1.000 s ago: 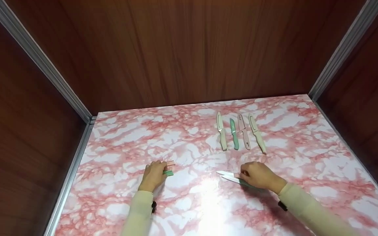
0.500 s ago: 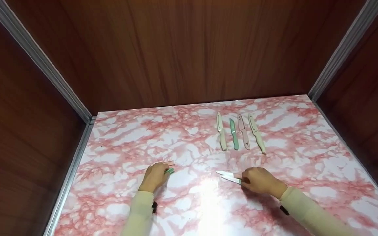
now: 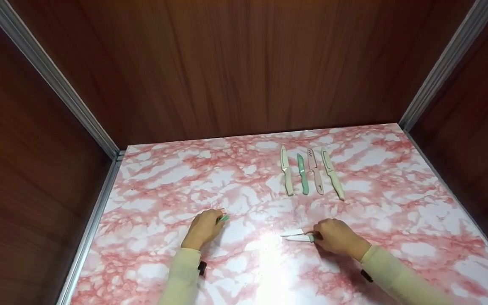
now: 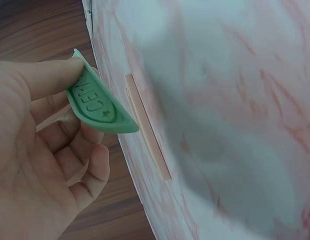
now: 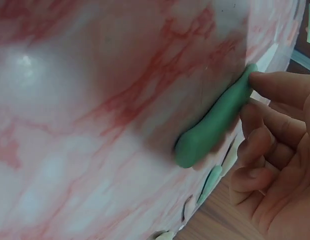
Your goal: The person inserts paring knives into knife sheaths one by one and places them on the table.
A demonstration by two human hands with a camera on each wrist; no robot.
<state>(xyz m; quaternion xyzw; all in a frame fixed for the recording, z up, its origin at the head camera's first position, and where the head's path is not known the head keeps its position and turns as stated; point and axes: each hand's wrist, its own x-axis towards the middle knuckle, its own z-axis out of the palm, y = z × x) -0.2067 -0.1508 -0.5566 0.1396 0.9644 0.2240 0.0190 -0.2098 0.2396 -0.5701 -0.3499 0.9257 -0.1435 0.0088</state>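
Note:
My left hand [image 3: 203,228] pinches a small green blade cover [image 3: 224,218] just above the pink marble tabletop [image 3: 184,186]. In the left wrist view that hand [image 4: 35,150] holds the cover [image 4: 97,102], which bears raised lettering, between thumb and fingers. A thin pink strip [image 4: 147,125] lies on the table beside it. My right hand [image 3: 337,237] grips a knife whose white blade [image 3: 297,235] points left, low over the table. The right wrist view shows the hand [image 5: 275,150] at the end of the knife's green handle [image 5: 215,125].
Several knives [image 3: 311,171] lie side by side at the back right of the table: a cream one [image 3: 286,171], a green one [image 3: 302,173], a pink one [image 3: 315,171] and another cream one [image 3: 333,173]. Wooden walls enclose the table on three sides.
The white blade has swung from pointing up-left to pointing straight left, and my right hand has drawn slightly nearer. My left hand has shifted a little right with the green cover.

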